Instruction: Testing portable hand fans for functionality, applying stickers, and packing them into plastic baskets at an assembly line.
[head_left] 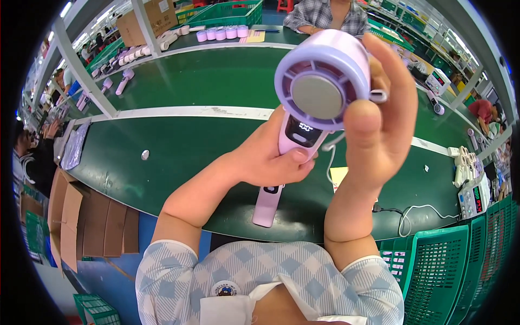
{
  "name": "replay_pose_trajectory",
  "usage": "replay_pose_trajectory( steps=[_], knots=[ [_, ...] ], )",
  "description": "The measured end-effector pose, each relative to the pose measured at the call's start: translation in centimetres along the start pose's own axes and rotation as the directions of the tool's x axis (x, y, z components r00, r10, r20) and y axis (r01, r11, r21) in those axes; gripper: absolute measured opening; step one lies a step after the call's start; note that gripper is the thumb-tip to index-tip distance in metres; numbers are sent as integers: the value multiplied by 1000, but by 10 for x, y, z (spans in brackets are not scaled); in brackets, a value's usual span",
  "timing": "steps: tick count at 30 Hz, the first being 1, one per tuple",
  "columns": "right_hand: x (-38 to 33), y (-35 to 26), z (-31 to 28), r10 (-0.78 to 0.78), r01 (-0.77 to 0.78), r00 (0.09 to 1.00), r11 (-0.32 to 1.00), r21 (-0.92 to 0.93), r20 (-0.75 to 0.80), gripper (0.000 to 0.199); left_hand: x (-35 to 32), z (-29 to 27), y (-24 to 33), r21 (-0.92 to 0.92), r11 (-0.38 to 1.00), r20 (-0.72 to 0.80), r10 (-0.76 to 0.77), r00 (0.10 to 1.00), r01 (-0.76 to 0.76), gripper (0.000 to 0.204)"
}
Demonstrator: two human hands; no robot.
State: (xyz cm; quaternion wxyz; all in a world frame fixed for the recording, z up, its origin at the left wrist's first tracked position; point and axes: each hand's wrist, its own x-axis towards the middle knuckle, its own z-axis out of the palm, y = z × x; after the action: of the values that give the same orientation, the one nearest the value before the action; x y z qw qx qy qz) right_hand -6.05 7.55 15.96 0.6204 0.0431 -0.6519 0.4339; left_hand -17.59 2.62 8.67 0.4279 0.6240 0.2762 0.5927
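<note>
A pink and lilac handheld fan [317, 96] is raised before me, its round head facing me with a silver disc in the middle. A small display glows on its neck. My left hand [279, 157] is closed round the handle, thumb on the front below the display. The fingers of my right hand [384, 119] curve round the right side of the head, its thumb at the rim. Between that thumb and the fingers shows a small white piece [379, 96], perhaps a cable end. A white cable [330, 162] hangs behind. Another pink handle [266, 207] lies on the bench below.
Green crates [440, 260] stand at right, beside a power supply [474, 198] with a lit readout. Open cardboard boxes [97, 222] are at left. Across the bench [216, 86] sits a person in a checked shirt [325, 16], near several lilac fan heads [222, 33].
</note>
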Motion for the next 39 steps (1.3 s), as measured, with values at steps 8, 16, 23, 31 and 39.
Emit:
replay_pose_trajectory(
  steps=[8, 16, 23, 31, 39],
  knots=[
    [3, -4, -3, 286, -286, 948, 958, 26, -135, 34, -15, -2, 71, -554, 793, 131, -215, 968, 252, 48],
    [-6, -30, -7, 209, -227, 962, 970, -86, -175, 23, -71, 45, 96, 406, 464, -61, 874, 483, -788, 52],
    [-9, -40, -4, 129, -162, 971, 974, -160, -201, 15, -75, 54, 107, 362, 491, -264, 869, 418, -792, 53],
    [-9, -35, -1, 14, -68, 979, 963, -262, -203, 10, -64, 41, 112, 204, 757, -489, 628, 605, -621, 52],
    [-14, -27, 6, 109, -96, 993, 965, -243, 39, 9, -28, 9, 90, -168, 957, -441, 142, 886, -237, 48]
  ],
)
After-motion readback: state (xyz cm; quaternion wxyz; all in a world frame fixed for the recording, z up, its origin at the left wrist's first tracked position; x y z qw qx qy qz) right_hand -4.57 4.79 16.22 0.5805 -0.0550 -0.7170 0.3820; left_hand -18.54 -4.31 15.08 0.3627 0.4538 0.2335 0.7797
